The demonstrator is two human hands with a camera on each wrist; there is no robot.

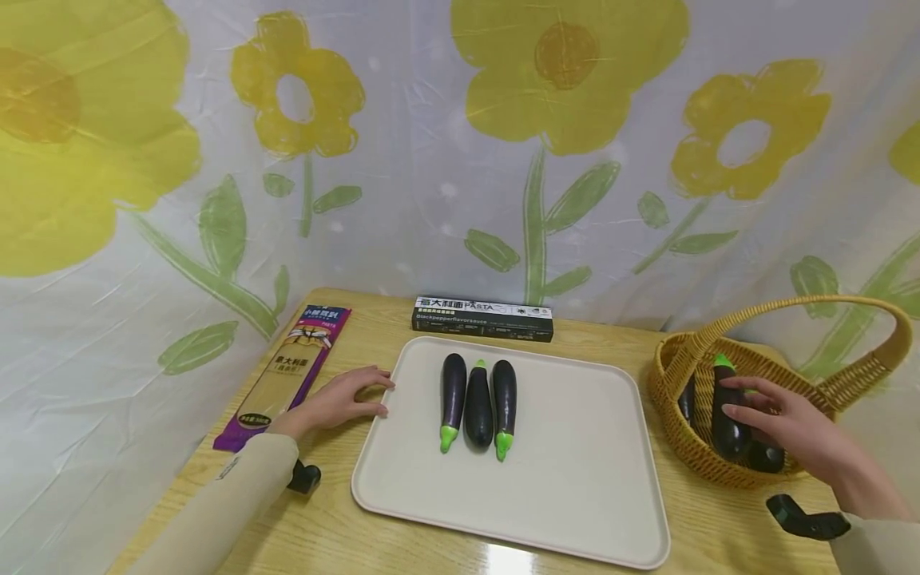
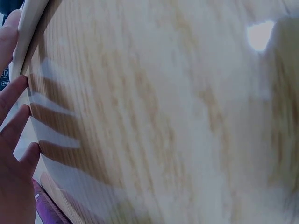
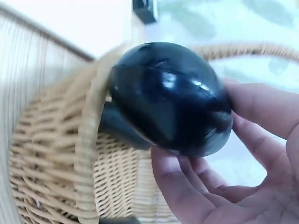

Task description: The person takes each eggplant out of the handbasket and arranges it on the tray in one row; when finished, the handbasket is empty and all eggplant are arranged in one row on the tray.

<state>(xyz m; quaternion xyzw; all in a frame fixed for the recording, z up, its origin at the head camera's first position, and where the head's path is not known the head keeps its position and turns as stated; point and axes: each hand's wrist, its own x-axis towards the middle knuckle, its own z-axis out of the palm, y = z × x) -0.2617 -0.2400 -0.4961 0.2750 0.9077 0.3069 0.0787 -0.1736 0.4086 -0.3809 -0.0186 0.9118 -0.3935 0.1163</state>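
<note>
At lower left, a cream sleeve (image 1: pixel 237 491) bears a small tag (image 1: pixel 228 467) near a rounded black fitting (image 1: pixel 305 478); at lower right, a matching sleeve (image 1: pixel 875 546) adjoins a bent black bracket (image 1: pixel 806 520).

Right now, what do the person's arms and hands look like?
The left hand and right hand are gloveless. The left sleeve and right sleeve are pale beige, the left with a small dark mark. Beside each sleeve shows a curved black fitting.
</note>
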